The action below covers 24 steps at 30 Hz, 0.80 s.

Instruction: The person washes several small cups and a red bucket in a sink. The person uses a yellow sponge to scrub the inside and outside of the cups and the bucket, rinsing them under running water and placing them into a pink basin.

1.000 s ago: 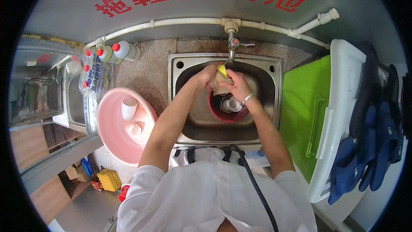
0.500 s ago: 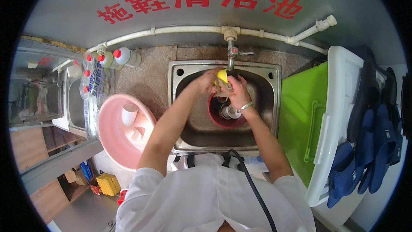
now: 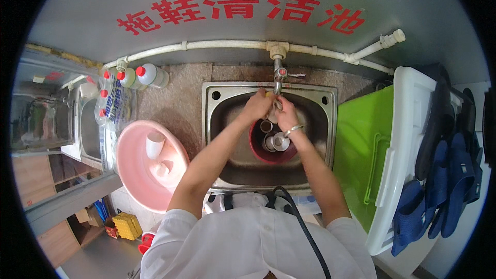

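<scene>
Nearest cam: white shirt [image 3: 227, 248], 1 black cable [image 3: 306, 230] down its front. Fwd of that, 1 steel sink [image 3: 240, 161], 1 round red bowl [image 3: 272, 158] in it, approx. at ctr. Min. 3 cups [image 3: 280, 141] in bowl, whitish/metallic; hands may hide more.

L of sink: 1 pink basin [image 3: 129, 160] w/ 1 tall white cup [image 3: 154, 145] + 1 small white piece [image 3: 162, 169]. R: 1 green box [image 3: 356, 134], white rim; beyond it blue slippers [image 3: 458, 175], overlapped, no exact ct.

Hands meet over far edge of bowl, right by spout of the 1 faucet [image 3: 279, 75]. Left hand [image 3: 260, 105]: fingers curled nearly closed on a yellow item [image 3: 268, 94], only a sliver showing. Right hand [image 3: 285, 114]: thumb + fingers closed on a pale piece [image 3: 273, 115], prob. cloth; grip detail partly hidden. 1 bracelet [image 3: 295, 129], R wrist.

Step, my read: rinse/wipe at faucet. Next move prob. calls for firm L hold while R works the pale piece; wet = slippery.

Far: min. 4 red-capped bottles [image 3: 149, 74] back L, 1 white pipe [image 3: 222, 45] along wall.
</scene>
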Tool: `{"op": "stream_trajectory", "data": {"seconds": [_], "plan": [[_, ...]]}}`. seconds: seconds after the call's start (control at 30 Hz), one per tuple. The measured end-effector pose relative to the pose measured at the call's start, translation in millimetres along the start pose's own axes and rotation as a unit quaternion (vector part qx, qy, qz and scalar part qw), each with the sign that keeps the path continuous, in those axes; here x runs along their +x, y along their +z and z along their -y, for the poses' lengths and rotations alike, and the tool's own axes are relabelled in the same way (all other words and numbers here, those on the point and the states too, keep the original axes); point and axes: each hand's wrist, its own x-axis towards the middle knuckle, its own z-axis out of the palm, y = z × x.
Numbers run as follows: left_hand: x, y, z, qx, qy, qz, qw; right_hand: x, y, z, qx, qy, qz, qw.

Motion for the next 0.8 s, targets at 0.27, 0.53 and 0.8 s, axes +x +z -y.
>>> {"op": "stream_trajectory", "data": {"seconds": [0.27, 0.53, 0.8], "plan": [[-11, -14, -19, -0.176, -0.122, 0.065, 0.975, 8, -26, 5, -0.278, -0.234, 0.138, 0.921], [4, -23, -23, -0.188, -0.121, 0.075, 0.972, 1, -13, 10, -0.281, -0.235, 0.07, 0.928], [12, -31, -27, -0.221, -0.13, 0.135, 0.957, 2, -14, 23, -0.329, -0.241, 0.058, 0.911]]}}
